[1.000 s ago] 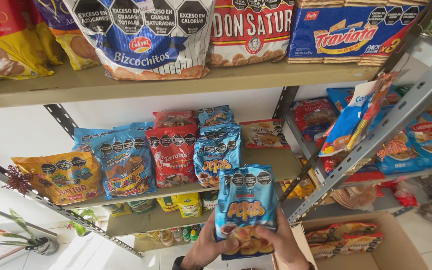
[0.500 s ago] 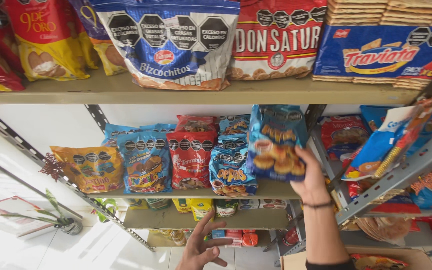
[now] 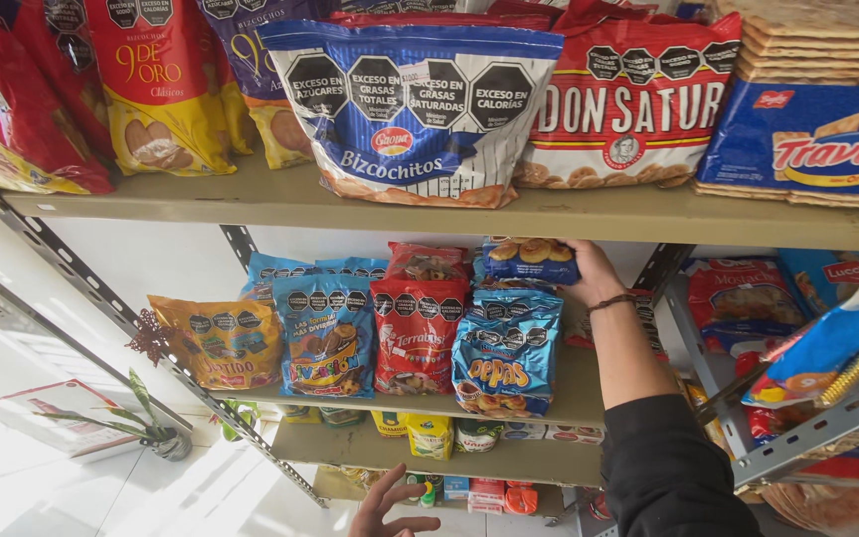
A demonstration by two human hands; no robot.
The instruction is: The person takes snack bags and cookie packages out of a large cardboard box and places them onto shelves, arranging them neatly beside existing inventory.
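Note:
My right hand [image 3: 594,273] reaches up under the top shelf and grips a blue cookie bag [image 3: 530,261], which lies flat on top of another blue cookie bag [image 3: 505,350] standing on the middle shelf [image 3: 569,403]. A dark sleeve covers that forearm, and a thin band circles the wrist. My left hand [image 3: 390,505] hangs low at the bottom of the view, fingers spread, holding nothing. Beside the blue bags stand a red snack bag [image 3: 416,333], a blue assorted-cookie bag [image 3: 328,335] and a yellow bag [image 3: 219,343].
The top shelf [image 3: 429,211] carries large blue, red and yellow biscuit bags and cracker packs. A grey metal rack [image 3: 827,423] with more snack bags stands at the right. Lower shelves hold small packets. A potted plant [image 3: 156,433] sits on the white floor at left.
My right hand has carried the blue bag up and left, laying it flat atop the standing bags. The left hand let go earlier and stays low. The view has tilted upward.

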